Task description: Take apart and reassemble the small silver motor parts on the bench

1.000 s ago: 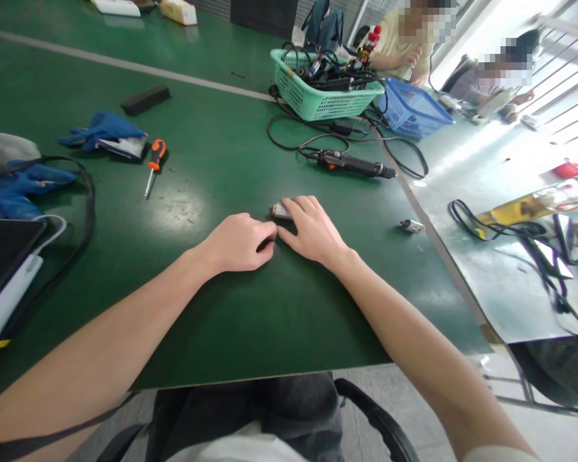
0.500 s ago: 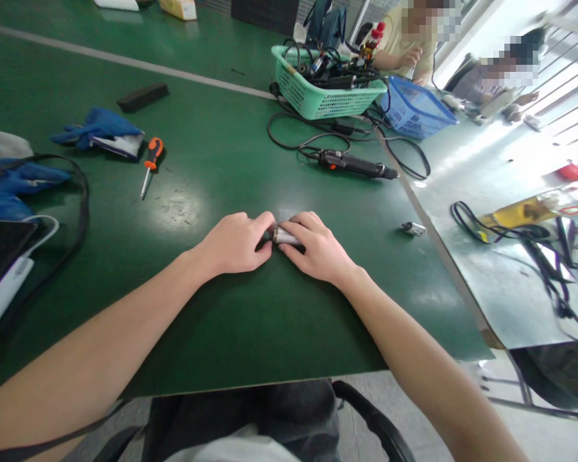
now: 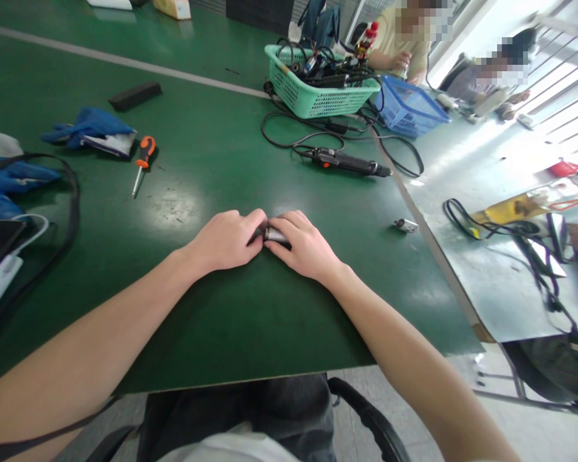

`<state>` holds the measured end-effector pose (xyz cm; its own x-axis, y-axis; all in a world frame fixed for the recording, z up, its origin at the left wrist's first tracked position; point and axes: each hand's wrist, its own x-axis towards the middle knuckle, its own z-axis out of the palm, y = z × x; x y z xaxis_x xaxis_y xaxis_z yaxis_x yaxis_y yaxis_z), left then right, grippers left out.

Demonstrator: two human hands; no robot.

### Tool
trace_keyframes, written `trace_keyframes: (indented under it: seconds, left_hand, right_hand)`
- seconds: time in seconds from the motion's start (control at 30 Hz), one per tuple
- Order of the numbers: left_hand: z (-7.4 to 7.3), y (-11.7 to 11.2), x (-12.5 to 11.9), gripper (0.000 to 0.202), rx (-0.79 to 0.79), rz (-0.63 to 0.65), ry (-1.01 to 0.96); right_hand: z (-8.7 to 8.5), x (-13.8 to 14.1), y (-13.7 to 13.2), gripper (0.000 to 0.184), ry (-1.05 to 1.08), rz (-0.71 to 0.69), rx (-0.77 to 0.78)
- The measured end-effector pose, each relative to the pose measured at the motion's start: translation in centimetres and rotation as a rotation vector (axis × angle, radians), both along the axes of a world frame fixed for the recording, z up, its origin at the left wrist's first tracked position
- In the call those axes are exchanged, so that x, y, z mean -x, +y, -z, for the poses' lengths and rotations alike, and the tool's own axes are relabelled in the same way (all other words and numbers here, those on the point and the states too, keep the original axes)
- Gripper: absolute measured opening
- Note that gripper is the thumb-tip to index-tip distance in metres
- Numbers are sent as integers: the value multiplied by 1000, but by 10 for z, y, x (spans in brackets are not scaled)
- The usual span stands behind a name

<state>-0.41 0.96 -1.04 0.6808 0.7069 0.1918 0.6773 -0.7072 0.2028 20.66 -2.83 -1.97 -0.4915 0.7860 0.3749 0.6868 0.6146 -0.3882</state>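
Okay, so the silver cylinder (image 3: pixel 278 236) is on the near half of the table (image 3: pixel 241 333), right between the two hands. The right hand (image 3: pixel 306 245) has it pinched, thumb on the near side and fingers curled over the far side. The left hand (image 3: pixel 228 240) is curled round a dark piece (image 3: pixel 257 235) that meets the cylinder's left end; most of it is hidden, so I can't tell if they're joined.

Handling-wise, I'd guess the cylinder is metal: stiff, fairly light but solid, and a bit slick since it looks smooth and round. Probably not fragile, though it could roll if let go. Best hold is around the middle of the barrel, thumb opposite fingers, leaving the left end free.

Over to the right sits a small silver part (image 3: pixel 406 225), with a power driver (image 3: pixel 351 162) farther off and a screwdriver (image 3: pixel 143 154) far left.
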Motion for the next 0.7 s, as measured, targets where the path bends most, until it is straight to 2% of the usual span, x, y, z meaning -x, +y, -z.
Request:
trace_keyframes:
  seconds: [0.7]
  left_hand:
    - [-2, -1, 0, 19, -24, 19, 11]
  right_hand:
    - [-1, 1, -1, 25, 34, 0, -14]
